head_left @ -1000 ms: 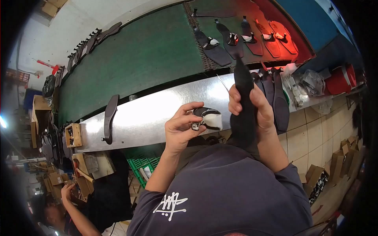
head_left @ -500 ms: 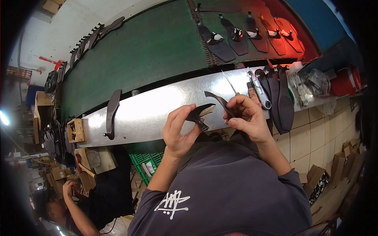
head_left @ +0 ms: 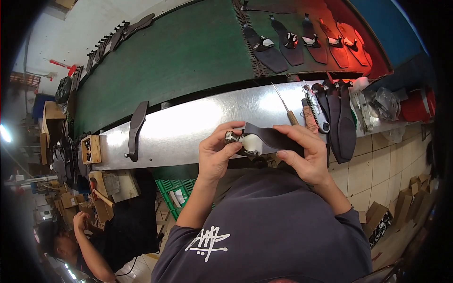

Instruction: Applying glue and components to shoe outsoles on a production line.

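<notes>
Dark sole [head_left: 272, 137], apart a sec ago, now laps blk/white upper [head_left: 252, 143]; prob. lining pts up, contact unclear. L hand [head_left: 213, 153] pinches upper, R hand [head_left: 309, 155] grips sole's side, both nr metal bench's [head_left: 188, 123] front edge. Clear metal L; awl [head_left: 289, 113] & knife-like tool [head_left: 319, 113] crowd R.

Centre: the sole [head_left: 268, 135] was blackish brown; the heel piece [head_left: 250, 143] was black with a creamy white patch. Upper centre: the belt [head_left: 188, 56] was deep green. Lower centre: the shirt [head_left: 273, 226] was dark grey-blue, bearing white script-like strokes. Lower left: the crate [head_left: 165, 191] was bright green.
</notes>
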A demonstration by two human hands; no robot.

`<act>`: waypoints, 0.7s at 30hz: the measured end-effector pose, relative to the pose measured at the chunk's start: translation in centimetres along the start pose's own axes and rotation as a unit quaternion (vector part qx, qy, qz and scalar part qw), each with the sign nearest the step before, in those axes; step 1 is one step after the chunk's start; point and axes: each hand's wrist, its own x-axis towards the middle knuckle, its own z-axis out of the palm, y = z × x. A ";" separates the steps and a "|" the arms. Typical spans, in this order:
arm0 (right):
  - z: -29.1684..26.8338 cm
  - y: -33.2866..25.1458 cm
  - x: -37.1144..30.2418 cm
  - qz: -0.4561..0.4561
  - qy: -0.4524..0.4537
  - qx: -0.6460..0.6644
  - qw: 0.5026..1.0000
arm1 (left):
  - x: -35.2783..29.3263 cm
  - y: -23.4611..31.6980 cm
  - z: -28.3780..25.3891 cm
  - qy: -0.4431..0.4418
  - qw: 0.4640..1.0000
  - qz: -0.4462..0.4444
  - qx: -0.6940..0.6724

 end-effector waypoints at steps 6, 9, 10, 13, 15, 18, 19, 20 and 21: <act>0.7 -0.1 -0.3 -0.013 -0.017 -0.026 0.999 | -0.2 -0.2 -0.1 -0.007 0.985 -0.097 -0.140; 0.9 0.3 -0.3 -0.018 -0.017 -0.031 0.999 | 0.0 -0.1 -0.2 -0.012 0.980 -0.094 -0.174; 1.0 0.5 -0.4 -0.019 -0.017 -0.031 0.999 | 0.0 -0.2 -0.3 -0.024 0.979 -0.086 -0.182; 1.2 0.5 -0.5 -0.016 -0.018 -0.028 0.999 | -0.1 -0.5 -0.4 -0.031 0.981 -0.074 -0.179; 1.3 0.4 -0.5 -0.014 -0.019 -0.025 0.999 | -0.2 -0.6 -0.4 -0.026 0.983 -0.069 -0.169; 1.2 0.6 -0.3 -0.016 -0.022 -0.028 0.999 | 0.0 -0.7 -0.4 -0.019 0.986 -0.065 -0.152; 1.3 0.6 -0.4 -0.015 -0.023 -0.027 0.999 | -0.1 -0.7 -0.3 -0.021 0.986 -0.067 -0.154; 1.3 0.7 -0.4 -0.014 -0.024 -0.027 0.999 | -0.1 -0.7 -0.3 -0.022 0.985 -0.069 -0.156; 1.3 0.7 -0.5 -0.014 -0.024 -0.027 0.999 | -0.1 -0.7 -0.3 -0.022 0.985 -0.069 -0.156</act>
